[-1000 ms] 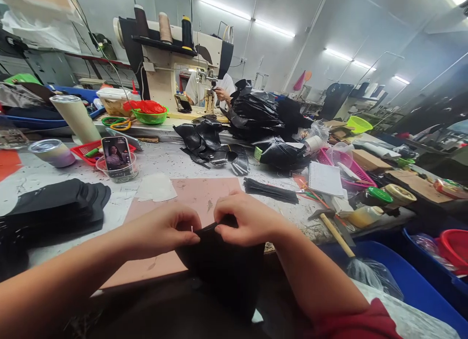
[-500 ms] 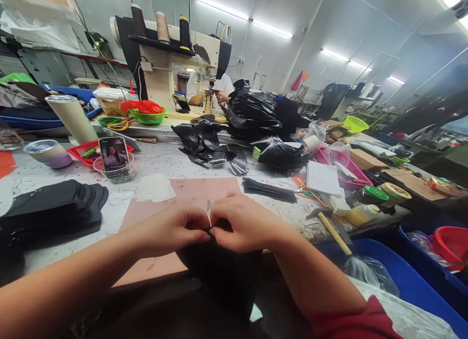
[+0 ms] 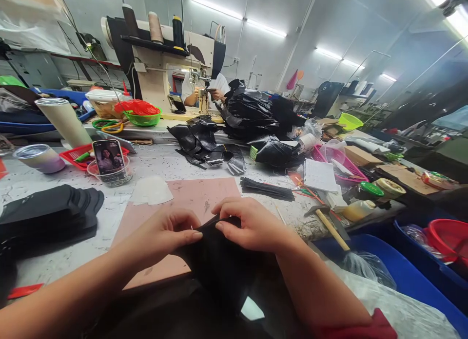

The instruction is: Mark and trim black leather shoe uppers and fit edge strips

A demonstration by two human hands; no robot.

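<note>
Both hands pinch the top edge of a black leather-like piece [image 3: 215, 261], which hangs down over the near edge of the table. My left hand [image 3: 171, 234] grips that edge between thumb and curled fingers. A little to the right, my right hand [image 3: 252, 222] pinches the same edge, thumb on the near face. A gap with the dark edge showing lies between the two hands. Beneath them is a pinkish board [image 3: 197, 193] on the white table. A small pale patch [image 3: 252, 308] shows low on the dark material; what it is I cannot tell.
Stacked black pieces [image 3: 54, 212] lie at left, near a phone [image 3: 108, 157] in a clear bowl. Dark strips [image 3: 266, 188] and a hammer [image 3: 332, 229] lie to the right. Behind, black parts [image 3: 252, 110] are heaped beside a sewing machine [image 3: 153, 71], where another person's hands work.
My hands have moved apart along the black edge, the right one shifting right and the left one left. The view has shifted slightly.
</note>
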